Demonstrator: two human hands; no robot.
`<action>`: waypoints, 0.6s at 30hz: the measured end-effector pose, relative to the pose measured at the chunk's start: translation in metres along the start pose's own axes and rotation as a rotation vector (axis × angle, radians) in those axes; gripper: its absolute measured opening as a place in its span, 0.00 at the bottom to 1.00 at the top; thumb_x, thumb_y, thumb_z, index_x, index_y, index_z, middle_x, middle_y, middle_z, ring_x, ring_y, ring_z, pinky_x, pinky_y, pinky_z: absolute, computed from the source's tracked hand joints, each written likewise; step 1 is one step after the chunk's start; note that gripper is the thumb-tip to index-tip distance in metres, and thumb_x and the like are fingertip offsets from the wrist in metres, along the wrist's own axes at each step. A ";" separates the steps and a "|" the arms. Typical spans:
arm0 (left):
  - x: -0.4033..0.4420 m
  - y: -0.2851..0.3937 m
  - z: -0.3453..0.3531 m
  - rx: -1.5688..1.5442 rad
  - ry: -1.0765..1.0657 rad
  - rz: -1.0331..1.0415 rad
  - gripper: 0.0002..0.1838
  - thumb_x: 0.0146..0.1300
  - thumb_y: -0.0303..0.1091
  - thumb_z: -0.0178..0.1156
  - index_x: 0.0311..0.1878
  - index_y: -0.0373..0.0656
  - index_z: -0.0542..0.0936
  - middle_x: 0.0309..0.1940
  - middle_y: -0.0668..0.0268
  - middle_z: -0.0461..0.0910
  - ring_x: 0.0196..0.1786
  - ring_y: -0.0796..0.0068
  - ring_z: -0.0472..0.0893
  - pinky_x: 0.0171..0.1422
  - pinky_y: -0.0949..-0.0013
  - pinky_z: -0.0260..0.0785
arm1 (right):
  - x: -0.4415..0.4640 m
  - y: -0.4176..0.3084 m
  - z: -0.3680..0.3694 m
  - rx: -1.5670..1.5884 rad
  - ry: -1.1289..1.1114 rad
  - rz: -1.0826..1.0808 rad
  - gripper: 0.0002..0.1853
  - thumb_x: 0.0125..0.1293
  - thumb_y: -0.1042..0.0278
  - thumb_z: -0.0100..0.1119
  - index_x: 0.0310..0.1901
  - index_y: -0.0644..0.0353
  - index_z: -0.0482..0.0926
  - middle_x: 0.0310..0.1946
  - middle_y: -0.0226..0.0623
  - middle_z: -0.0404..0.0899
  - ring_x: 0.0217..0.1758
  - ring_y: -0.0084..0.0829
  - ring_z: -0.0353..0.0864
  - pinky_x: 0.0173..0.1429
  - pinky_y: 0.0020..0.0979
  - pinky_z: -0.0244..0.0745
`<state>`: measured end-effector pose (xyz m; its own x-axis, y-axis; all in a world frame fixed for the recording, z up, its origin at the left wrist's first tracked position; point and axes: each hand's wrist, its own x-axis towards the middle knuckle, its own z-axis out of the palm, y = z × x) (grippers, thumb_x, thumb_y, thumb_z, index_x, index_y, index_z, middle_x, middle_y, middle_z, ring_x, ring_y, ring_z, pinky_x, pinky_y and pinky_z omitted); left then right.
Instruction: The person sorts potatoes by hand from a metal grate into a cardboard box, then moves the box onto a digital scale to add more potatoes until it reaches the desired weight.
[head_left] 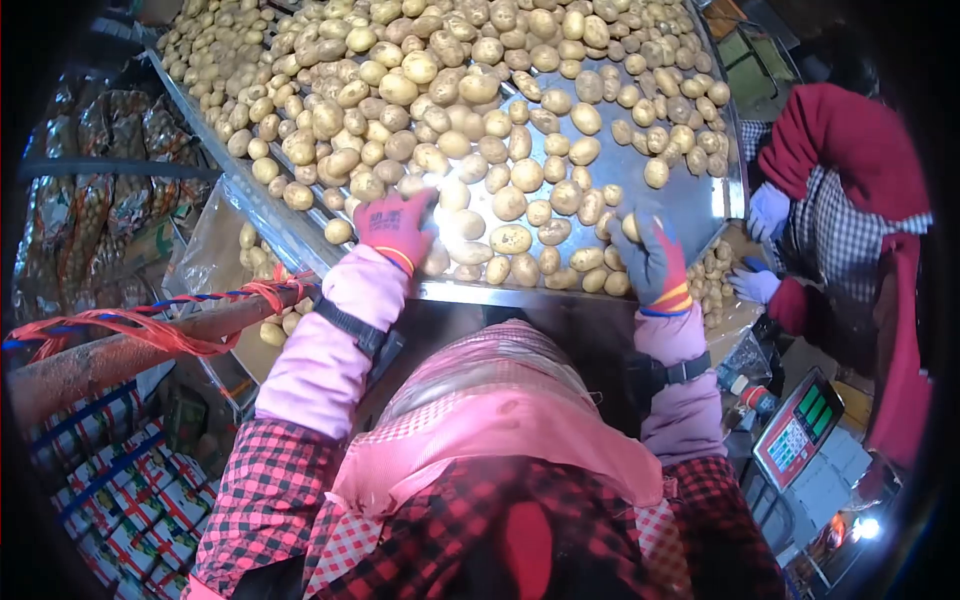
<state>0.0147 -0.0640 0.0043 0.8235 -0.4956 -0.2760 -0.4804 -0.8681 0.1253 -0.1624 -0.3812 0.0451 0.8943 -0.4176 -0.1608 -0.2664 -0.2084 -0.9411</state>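
Observation:
Many potatoes cover a sloping metal table. My left hand, in a red glove, rests at the table's near left edge among the potatoes. Its fingertips are washed out by glare, so what they hold, if anything, cannot be made out. At the near right corner, my right hand, in a grey and red glove, has its fingers curled round a potato. Smaller groups of potatoes lie just left of it along the near edge.
A co-worker in a red top stands at the right, gloved hands near a box of potatoes. Potatoes also lie in a lined box at the left, beside a rusty pole. A scale display is at lower right.

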 end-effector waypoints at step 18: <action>-0.187 -0.033 -0.048 -2.259 -0.123 0.138 0.21 0.71 0.29 0.61 0.66 0.37 0.73 0.52 0.61 0.80 0.54 0.70 0.81 0.62 0.64 0.76 | -0.028 -0.026 0.118 -0.219 -0.400 -0.797 0.14 0.71 0.67 0.67 0.53 0.64 0.78 0.40 0.39 0.82 0.45 0.39 0.85 0.47 0.31 0.82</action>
<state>-0.1088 0.0562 0.0974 0.7670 -0.6094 -0.2009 0.5725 0.5086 0.6431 -0.1377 -0.2594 0.0392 0.8896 0.2505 0.3820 0.4568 -0.4833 -0.7468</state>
